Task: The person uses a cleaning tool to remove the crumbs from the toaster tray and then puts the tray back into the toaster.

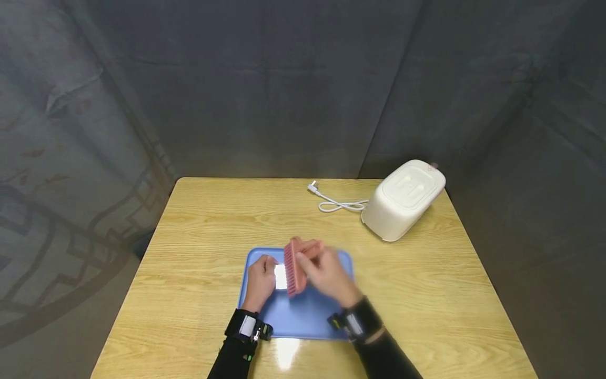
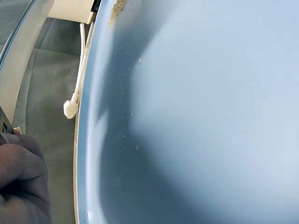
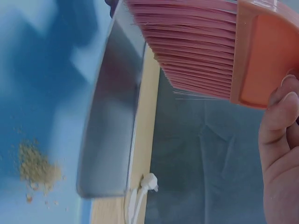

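Observation:
My left hand (image 1: 261, 279) grips a shiny rectangular metal scraper (image 1: 281, 277) over the left half of a blue tray (image 1: 307, 321). In the right wrist view the scraper (image 3: 112, 107) appears as a grey flat blade near the tray's rim. My right hand (image 1: 329, 273) holds a pink brush (image 1: 295, 267) by its body, with its bristles (image 3: 191, 46) facing the scraper and apart from it. Beige crumbs (image 3: 37, 165) lie in a small heap on the tray, with a few specks scattered. In the left wrist view my left fingers (image 2: 21, 182) are curled at the frame's edge.
A cream toaster-like appliance (image 1: 402, 202) with two slot shapes in its upper face stands at the back right of the wooden table (image 1: 213, 226). Its white cord and plug (image 1: 338, 204) lie coiled beside it. Grey cloth (image 1: 284, 95) hangs behind the table.

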A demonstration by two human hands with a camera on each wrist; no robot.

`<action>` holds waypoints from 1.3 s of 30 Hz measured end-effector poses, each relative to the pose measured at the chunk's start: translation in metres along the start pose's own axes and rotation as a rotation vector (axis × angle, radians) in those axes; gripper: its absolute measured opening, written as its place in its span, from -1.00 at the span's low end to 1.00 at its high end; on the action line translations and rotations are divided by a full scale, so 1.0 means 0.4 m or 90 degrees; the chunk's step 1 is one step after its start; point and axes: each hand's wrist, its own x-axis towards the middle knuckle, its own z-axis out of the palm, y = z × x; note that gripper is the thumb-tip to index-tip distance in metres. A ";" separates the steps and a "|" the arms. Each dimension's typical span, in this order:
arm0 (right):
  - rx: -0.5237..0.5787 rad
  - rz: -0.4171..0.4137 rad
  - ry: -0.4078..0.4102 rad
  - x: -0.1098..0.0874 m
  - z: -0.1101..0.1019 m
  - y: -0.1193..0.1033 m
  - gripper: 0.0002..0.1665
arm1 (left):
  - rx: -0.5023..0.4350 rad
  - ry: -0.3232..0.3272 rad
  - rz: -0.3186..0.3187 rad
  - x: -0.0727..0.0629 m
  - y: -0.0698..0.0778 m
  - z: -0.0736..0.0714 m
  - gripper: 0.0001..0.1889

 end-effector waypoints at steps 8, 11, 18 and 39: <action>0.039 0.028 -0.027 0.007 0.038 0.003 -0.76 | -0.007 -0.002 -0.019 -0.002 0.006 0.001 -0.74; 0.046 0.031 -0.019 0.006 0.047 0.005 -0.71 | -0.011 -0.004 -0.015 -0.001 0.006 0.002 -0.73; 0.041 0.027 -0.017 0.003 0.056 0.010 -0.67 | -0.001 0.017 0.001 -0.001 0.001 0.005 -0.73; -0.005 0.076 0.047 -0.020 0.014 0.047 -0.76 | 0.000 0.016 0.003 -0.004 -0.006 -0.005 -0.72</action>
